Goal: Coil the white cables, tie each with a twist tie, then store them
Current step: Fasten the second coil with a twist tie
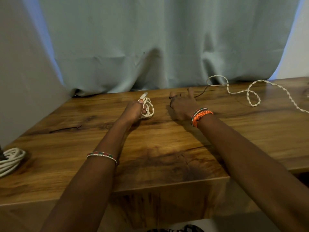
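Note:
My left hand is closed around a small coil of white braided cable, holding it just above the wooden table; one connector end sticks up from the coil. To the right, my right hand lies palm down with thumb and forefinger raised. A thin dark twist tie runs out from under its fingers toward the back edge, and a dark strand shows by the thumb. A loose white braided cable snakes across the table's far right.
A thicker white cable coil lies at the left edge beside a dark object. A second dark twist tie lies on the left of the table. A grey-green curtain hangs behind the table.

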